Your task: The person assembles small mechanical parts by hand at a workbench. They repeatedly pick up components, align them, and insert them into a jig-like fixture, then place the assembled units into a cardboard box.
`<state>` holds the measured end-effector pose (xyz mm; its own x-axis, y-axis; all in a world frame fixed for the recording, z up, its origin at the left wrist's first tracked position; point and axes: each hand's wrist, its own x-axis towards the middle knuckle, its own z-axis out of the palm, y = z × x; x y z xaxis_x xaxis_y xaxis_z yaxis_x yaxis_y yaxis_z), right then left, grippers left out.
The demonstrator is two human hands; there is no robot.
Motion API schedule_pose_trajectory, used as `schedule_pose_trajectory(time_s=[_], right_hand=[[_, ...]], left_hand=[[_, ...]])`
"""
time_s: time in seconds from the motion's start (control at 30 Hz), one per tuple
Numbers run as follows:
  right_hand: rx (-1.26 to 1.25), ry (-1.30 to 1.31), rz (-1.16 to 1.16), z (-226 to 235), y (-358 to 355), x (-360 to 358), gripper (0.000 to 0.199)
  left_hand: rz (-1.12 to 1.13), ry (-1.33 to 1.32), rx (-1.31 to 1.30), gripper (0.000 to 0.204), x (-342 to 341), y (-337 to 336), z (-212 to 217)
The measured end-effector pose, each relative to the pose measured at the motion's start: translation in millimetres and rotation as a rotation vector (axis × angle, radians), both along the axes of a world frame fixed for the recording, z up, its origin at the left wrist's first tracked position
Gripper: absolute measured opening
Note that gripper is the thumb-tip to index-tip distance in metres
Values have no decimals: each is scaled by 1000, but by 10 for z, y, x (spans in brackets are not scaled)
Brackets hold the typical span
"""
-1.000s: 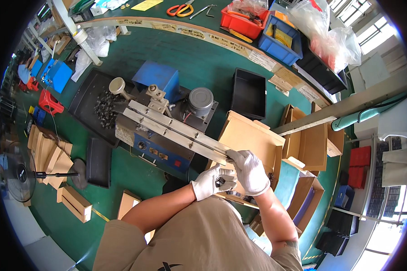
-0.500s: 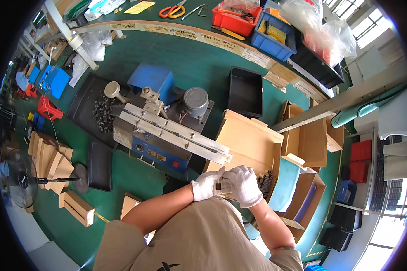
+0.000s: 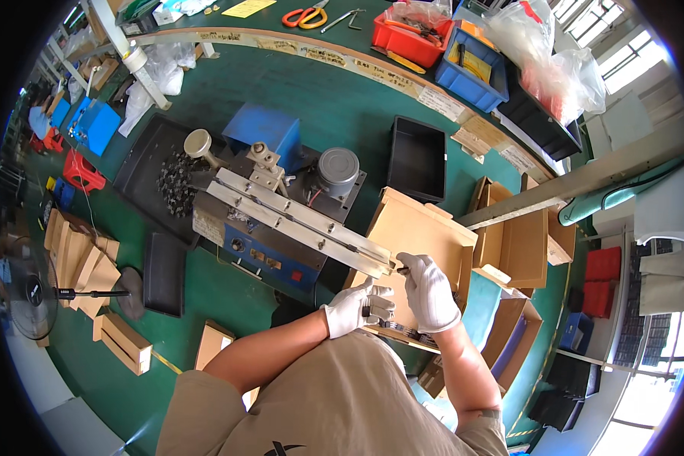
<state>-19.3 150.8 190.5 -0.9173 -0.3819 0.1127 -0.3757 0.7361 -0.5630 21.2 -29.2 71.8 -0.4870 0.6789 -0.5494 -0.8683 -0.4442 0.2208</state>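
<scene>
The person wears close-fitting white fabric gloves on the left hand point(image 3: 349, 312) and the right hand point(image 3: 433, 296), covering the fingers and ending at the wrists. A loose, soft-creased khaki-brown shirt point(image 3: 334, 395) covers the torso, its short left sleeve point(image 3: 197, 410) and right sleeve point(image 3: 480, 438) leaving both forearms bare. A black, angular crossed mark point(image 3: 285, 448) shows on the shirt front, and a small dark marking point(image 3: 490, 415) lies near the right elbow.
</scene>
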Motion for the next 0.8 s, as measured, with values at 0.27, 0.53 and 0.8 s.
schedule_pose_trajectory(time_s=[0.27,0.53,0.8], right_hand=[[34,-30,15,43,16,-23,28],[56,-13,100,143,-208,-110,35],[-18,58,46,236,-321,-76,33]], left_hand=[[12,6,-26,58,4,-53,19],[25,-11,-74,57,0,-10,-9],[117,-61,29,50,31,-39,69]])
